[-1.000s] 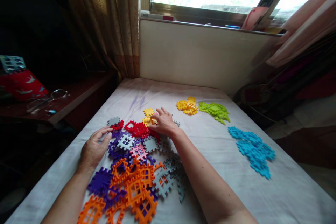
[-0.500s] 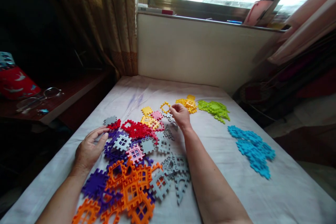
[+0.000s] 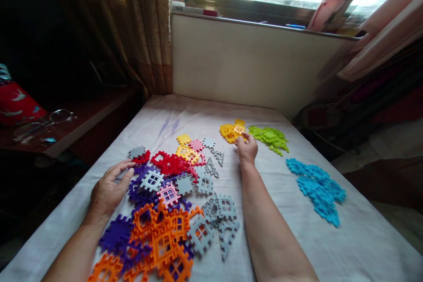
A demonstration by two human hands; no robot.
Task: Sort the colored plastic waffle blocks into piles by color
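Observation:
Many toothed plastic building tiles lie on a pale bedsheet. My left hand (image 3: 110, 185) rests at the left edge of the mixed heap, fingers stretched and thumb apart, beside purple tiles (image 3: 140, 189) and a grey tile (image 3: 136, 152) over a red one. My right hand (image 3: 247, 147) is at the near edge of the yellow tile pile (image 3: 229, 133), thumb and fingers closed on a yellow tile that they partly hide. Red tiles (image 3: 172, 164), orange tiles (image 3: 163, 244) and grey tiles (image 3: 201, 233) lie between my arms, with a pink window tile (image 3: 168, 194) among them.
Right of the yellow pile lie lime green tiles (image 3: 269, 138) and, nearer, blue tiles (image 3: 319, 187). A dark wooden table (image 3: 99, 108) with glasses (image 3: 61, 116) and a red pouch (image 3: 18, 103) stands left. A wall (image 3: 224, 61) and window rise behind the bed.
My right hand has moved right from the far side of the heap to the yellow pile, and the yellow frame tile is gone from its former spot. My left hand has stayed nearly still.

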